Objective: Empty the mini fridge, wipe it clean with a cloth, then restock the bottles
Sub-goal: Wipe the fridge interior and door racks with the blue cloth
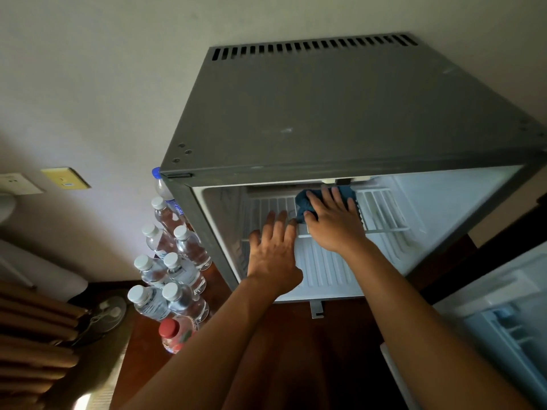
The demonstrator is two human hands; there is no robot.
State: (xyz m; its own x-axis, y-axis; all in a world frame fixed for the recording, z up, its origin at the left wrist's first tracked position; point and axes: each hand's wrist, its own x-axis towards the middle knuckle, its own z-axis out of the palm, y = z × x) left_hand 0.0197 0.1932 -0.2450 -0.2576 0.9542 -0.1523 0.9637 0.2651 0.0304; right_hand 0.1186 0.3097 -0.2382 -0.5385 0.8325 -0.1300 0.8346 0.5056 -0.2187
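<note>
**Two hands inside the open fridge, nine bottles out on the left**

Head view: one mini fridge [340, 113], a grey metal box with a row of vent slots along the far edge of its flat top, stands open. Its white plastic inside shows a ribbed floor and one white wire shelf [381, 208].

The right hand [334, 220] lies flat on one crumpled blue cloth [302, 202], fingers straight and spread, pressing it onto the shelf towards the far wall. The left hand [275, 253] rests with its fingers straight and apart on the shelf's near edge, holding nothing.

Left of the fridge, nine bottles stand on the dark wooden bench [296, 350]: seven clear plastic water bottles [180, 300] with white caps, one blue-capped bottle [159, 184] farthest back against the fridge's corner, and one red-capped bottle [174, 335] nearest.

The white fridge door [503, 315] hangs open at the right, with moulded compartments.
</note>
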